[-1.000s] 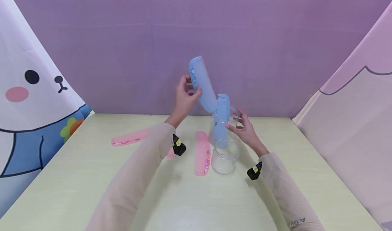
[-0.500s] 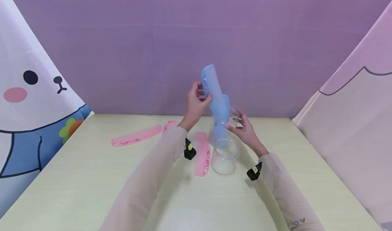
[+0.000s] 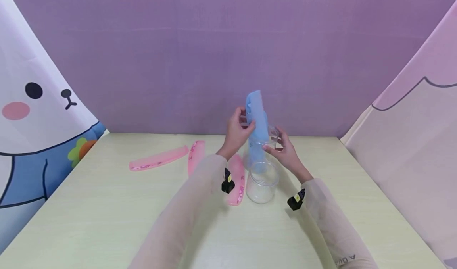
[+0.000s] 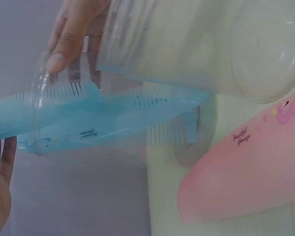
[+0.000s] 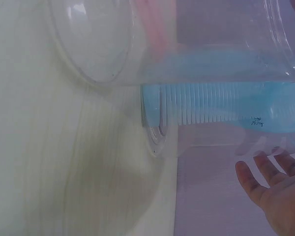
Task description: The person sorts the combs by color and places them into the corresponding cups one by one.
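Observation:
My left hand point(image 3: 238, 132) pinches a blue comb point(image 3: 255, 107) between thumb and fingers, near its upper half. The comb stands nearly upright, its lower end inside the mouth of the rear clear plastic jar point(image 3: 273, 134). Another blue comb point(image 3: 257, 153) is inside that jar, partly covered by the held one. My right hand point(image 3: 287, 154) holds the same jar near its rim, thumb in front and fingers at the far side. In the left wrist view, both combs point(image 4: 88, 120) show through the clear wall. A second clear jar point(image 3: 261, 189) stands just in front.
Pink combs lie flat on the pale table point(image 3: 89, 205): one at the left point(image 3: 158, 158), one in the middle point(image 3: 196, 154) partly behind my left sleeve, and one point(image 3: 236, 181) beside the front jar. A purple cloth point(image 3: 171, 54) hangs behind the table.
My left hand has moved right and down with the blue comb, which has straightened and entered the rear jar. The middle pink comb shows more. My right hand stays put.

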Tool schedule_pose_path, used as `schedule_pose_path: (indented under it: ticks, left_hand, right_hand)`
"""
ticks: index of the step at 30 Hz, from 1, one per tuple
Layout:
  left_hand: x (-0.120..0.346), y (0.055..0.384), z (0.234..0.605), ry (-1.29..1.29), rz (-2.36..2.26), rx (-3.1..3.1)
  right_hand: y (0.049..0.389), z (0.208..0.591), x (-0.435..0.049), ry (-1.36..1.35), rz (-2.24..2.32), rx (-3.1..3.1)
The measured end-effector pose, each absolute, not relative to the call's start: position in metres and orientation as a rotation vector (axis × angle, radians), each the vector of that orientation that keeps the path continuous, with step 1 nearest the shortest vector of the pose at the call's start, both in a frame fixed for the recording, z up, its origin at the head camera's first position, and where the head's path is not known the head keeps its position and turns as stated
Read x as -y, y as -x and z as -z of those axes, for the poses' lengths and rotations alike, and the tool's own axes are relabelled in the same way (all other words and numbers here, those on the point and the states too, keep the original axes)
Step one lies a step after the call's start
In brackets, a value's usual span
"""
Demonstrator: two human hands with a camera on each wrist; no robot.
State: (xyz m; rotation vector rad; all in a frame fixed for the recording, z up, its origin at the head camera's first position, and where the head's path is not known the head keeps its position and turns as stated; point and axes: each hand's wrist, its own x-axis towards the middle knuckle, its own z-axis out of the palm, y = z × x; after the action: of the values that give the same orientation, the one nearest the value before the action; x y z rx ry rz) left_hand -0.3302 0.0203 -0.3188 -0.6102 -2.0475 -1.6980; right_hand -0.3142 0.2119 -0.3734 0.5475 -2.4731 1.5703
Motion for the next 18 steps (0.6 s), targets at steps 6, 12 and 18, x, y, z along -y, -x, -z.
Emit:
schedule_pose_path:
  ticks: [6,12,18]
  left_hand:
    - [-0.0233,0.3289,0.324,0.648,1.701,2.099]
    - [-0.0244,0.329,0.3249,0.655,1.679,2.137]
    - [-0.0255,0.3304,0.3262,0.634,1.631,2.206]
  right_hand:
    - [0.3146,0.3739,-0.2126,-0.541,-1.567,2.48]
    - [0.3146,0.3734,-0.2123,-0.544,-1.563,2.467]
    - [0.3128,0.3714,-0.2112,-0.547,-1.582,2.471]
